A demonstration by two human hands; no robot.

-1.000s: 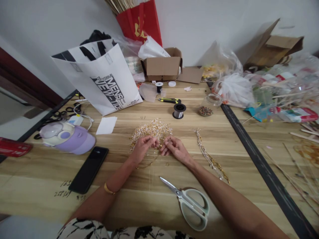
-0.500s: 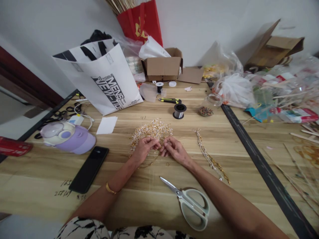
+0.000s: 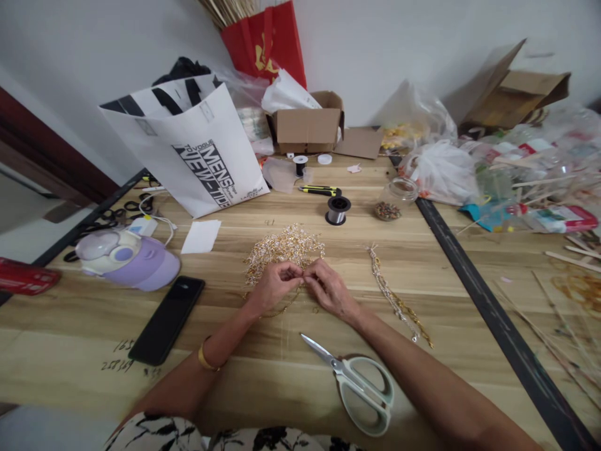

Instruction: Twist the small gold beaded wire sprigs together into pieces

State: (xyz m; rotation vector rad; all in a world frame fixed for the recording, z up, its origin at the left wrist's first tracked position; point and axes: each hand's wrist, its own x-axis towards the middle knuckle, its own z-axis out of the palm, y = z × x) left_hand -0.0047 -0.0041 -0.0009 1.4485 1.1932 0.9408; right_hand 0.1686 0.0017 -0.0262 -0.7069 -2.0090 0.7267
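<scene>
My left hand (image 3: 276, 285) and my right hand (image 3: 331, 291) meet fingertip to fingertip, each closed in a pinch. A thin gold chain (image 3: 285, 309) curves across the table and up to the fingers of my left hand. Whatever lies between my right fingertips is too small and hidden to make out. Just behind both hands is a heap of gold and clear beaded strands (image 3: 284, 244). A small gold ring (image 3: 315, 310) lies below my right hand. Scissors with pale handles (image 3: 352, 385) rest nearer to me, blades pointing up and left.
Silver and gold chains (image 3: 394, 294) lie to the right. Behind stand a wire spool (image 3: 338, 211), a yellow-black cutter (image 3: 320, 190) and a glass jar of beads (image 3: 395, 199). A phone (image 3: 166, 321), a purple bottle (image 3: 129, 258) and a white bag (image 3: 192, 150) are at left.
My right hand has shifted slightly left and turned, so its fingertips now meet those of my left hand. A small gap was between them before.
</scene>
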